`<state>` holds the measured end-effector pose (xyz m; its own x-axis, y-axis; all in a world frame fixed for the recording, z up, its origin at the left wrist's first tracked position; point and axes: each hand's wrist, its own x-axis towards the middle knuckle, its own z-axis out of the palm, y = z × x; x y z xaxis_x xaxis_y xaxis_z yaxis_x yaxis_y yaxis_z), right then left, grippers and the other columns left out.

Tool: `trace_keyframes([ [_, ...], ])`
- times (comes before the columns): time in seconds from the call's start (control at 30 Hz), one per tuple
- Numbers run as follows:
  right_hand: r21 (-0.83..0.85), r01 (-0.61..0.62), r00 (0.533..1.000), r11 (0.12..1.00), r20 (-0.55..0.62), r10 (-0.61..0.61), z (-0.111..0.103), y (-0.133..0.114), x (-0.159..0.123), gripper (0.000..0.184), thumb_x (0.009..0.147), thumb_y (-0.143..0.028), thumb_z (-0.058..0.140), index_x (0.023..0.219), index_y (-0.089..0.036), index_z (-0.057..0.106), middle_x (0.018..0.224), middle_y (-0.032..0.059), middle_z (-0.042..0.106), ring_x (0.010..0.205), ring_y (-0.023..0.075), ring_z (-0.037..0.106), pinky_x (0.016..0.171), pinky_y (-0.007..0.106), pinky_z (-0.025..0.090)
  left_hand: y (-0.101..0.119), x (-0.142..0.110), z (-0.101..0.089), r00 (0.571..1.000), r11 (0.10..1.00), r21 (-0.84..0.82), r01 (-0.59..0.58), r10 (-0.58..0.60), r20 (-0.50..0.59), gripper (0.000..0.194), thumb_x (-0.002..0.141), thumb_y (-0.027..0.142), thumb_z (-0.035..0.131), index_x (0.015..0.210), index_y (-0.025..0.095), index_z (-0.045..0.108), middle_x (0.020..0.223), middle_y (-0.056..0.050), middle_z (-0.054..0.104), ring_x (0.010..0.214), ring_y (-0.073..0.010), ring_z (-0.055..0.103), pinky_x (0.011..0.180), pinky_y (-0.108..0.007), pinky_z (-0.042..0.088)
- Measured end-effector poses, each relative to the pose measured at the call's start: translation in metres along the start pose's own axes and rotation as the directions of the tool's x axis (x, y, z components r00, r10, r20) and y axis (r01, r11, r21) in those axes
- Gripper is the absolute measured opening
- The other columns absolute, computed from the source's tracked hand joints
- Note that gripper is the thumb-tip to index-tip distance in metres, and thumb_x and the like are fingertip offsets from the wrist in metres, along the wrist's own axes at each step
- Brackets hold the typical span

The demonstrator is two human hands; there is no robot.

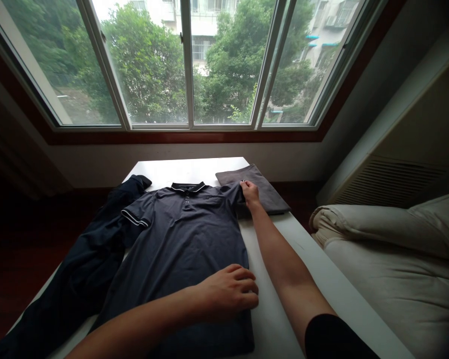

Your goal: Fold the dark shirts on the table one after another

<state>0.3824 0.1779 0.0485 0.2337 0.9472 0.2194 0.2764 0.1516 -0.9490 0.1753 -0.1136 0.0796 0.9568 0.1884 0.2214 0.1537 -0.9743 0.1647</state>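
Note:
A dark grey-blue polo shirt (187, 234) lies spread out, front up, with its black white-edged collar away from me. My right hand (250, 193) pinches its right-hand sleeve near the shoulder. Above the shirt's right side edge, lower down, is my left hand (230, 291). Its fingers are curled and pressed together; whether cloth is between them is hidden. The shirt's left-hand sleeve (137, 212), with white stripes at the cuff, rests flat.
The shirt lies on a white table (303, 269). Dark navy clothing (86, 259) covers the table's left side. A folded grey cloth (271, 192) sits at the far right corner, partly under the sleeve. To the right stands a pale cushioned seat (400, 279); a window (190, 65) is beyond.

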Motion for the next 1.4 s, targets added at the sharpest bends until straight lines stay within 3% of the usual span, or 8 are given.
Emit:
trace_keyframes([
  [0.2, -0.258, 0.187, 0.914, 0.948, -0.309, -0.264, 0.005, -0.013, -0.004, 0.034, 0.089, -0.051, 0.050, 0.087, -0.021, 0.066, 0.087, 0.0093, 0.071, 0.082, 0.0238, 0.062, 0.077, 0.031, 0.046, 0.003, 0.002, 0.001, 0.999, 0.999, -0.025, -0.024, 0.024, -0.023, 0.011, 0.098, 0.018, 0.055, 0.106, 0.022, 0.061, 0.123, -0.004, 0.069, 0.129, -0.0213, 0.051, 0.109, -0.036, 0.036],
  [0.5, -0.367, 0.262, 0.917, 0.893, -0.194, -0.349, 0.021, -0.028, -0.014, 0.031, 0.092, -0.045, 0.053, 0.087, -0.018, 0.069, 0.082, 0.0076, 0.071, 0.074, 0.0211, 0.062, 0.079, 0.033, 0.048, 0.008, 0.003, -0.009, 1.000, 0.972, -0.234, -0.019, 0.016, -0.014, 0.013, 0.086, 0.013, 0.060, 0.095, 0.023, 0.060, 0.105, -0.001, 0.071, 0.115, -0.0185, 0.058, 0.101, -0.032, 0.041],
  [0.63, -0.157, 0.324, 0.934, 0.933, 0.211, -0.289, 0.042, -0.031, -0.029, 0.029, 0.090, -0.045, 0.060, 0.101, -0.020, 0.071, 0.092, 0.0053, 0.073, 0.074, 0.0176, 0.065, 0.072, 0.029, 0.053, 0.007, 0.000, -0.024, 0.999, 0.949, -0.313, 0.036, -0.023, 0.043, 0.017, 0.079, 0.013, 0.063, 0.092, 0.024, 0.061, 0.095, 0.001, 0.070, 0.101, -0.0183, 0.060, 0.093, -0.032, 0.042],
  [0.7, 0.001, 0.286, 0.839, 0.958, 0.482, -0.251, 0.054, -0.030, -0.037, 0.032, 0.091, -0.045, 0.062, 0.112, -0.022, 0.070, 0.102, 0.0048, 0.074, 0.076, 0.0165, 0.068, 0.067, 0.026, 0.054, 0.005, -0.002, -0.031, 0.998, 0.952, -0.303, 0.045, -0.029, 0.055, 0.018, 0.079, 0.015, 0.067, 0.094, 0.024, 0.062, 0.097, 0.001, 0.070, 0.101, -0.0189, 0.060, 0.090, -0.033, 0.042],
  [0.77, 0.050, 0.253, 0.800, 0.966, 0.551, -0.238, 0.063, -0.028, -0.041, 0.031, 0.093, -0.042, 0.059, 0.115, -0.023, 0.069, 0.105, 0.0046, 0.075, 0.079, 0.0164, 0.070, 0.066, 0.025, 0.055, 0.003, -0.004, -0.035, 0.998, 0.961, -0.275, 0.041, -0.024, 0.063, 0.014, 0.082, 0.018, 0.067, 0.094, 0.025, 0.062, 0.096, 0.000, 0.070, 0.097, -0.0188, 0.060, 0.086, -0.033, 0.042],
  [0.9, -0.237, 0.317, 0.920, 0.918, 0.314, -0.237, 0.067, -0.019, -0.040, 0.019, 0.095, -0.031, 0.057, 0.100, -0.022, 0.073, 0.095, 0.0037, 0.076, 0.087, 0.0180, 0.070, 0.079, 0.027, 0.054, 0.000, -0.008, -0.032, 0.997, 0.972, -0.233, 0.035, -0.018, 0.072, 0.005, 0.094, 0.024, 0.058, 0.092, 0.024, 0.062, 0.089, 0.001, 0.071, 0.087, -0.0176, 0.063, 0.080, -0.032, 0.043],
  [1.13, -0.560, 0.253, 0.958, 0.789, 0.257, -0.124, 0.071, 0.001, -0.042, 0.021, 0.096, -0.031, 0.058, 0.113, -0.024, 0.069, 0.104, 0.0037, 0.076, 0.095, 0.0193, 0.070, 0.087, 0.027, 0.050, -0.005, -0.010, -0.008, 0.978, 0.977, -0.133, 0.165, -0.144, 0.154, 0.046, 0.094, 0.037, 0.065, 0.137, 0.025, 0.053, 0.101, -0.004, 0.074, 0.090, -0.0237, 0.071, 0.073, -0.033, 0.049],
  [1.4, -0.776, 0.139, 0.976, 0.615, 0.214, 0.050, 0.096, 0.000, -0.038, 0.056, 0.097, -0.057, 0.056, 0.139, -0.020, 0.053, 0.122, 0.0168, 0.069, 0.113, 0.0312, 0.066, 0.092, 0.038, 0.050, -0.008, -0.009, 0.018, 0.971, 0.988, -0.064, 0.139, -0.123, 0.206, 0.011, 0.090, 0.031, 0.066, 0.098, 0.025, 0.062, 0.090, -0.001, 0.072, 0.085, -0.0215, 0.070, 0.068, -0.032, 0.048],
])
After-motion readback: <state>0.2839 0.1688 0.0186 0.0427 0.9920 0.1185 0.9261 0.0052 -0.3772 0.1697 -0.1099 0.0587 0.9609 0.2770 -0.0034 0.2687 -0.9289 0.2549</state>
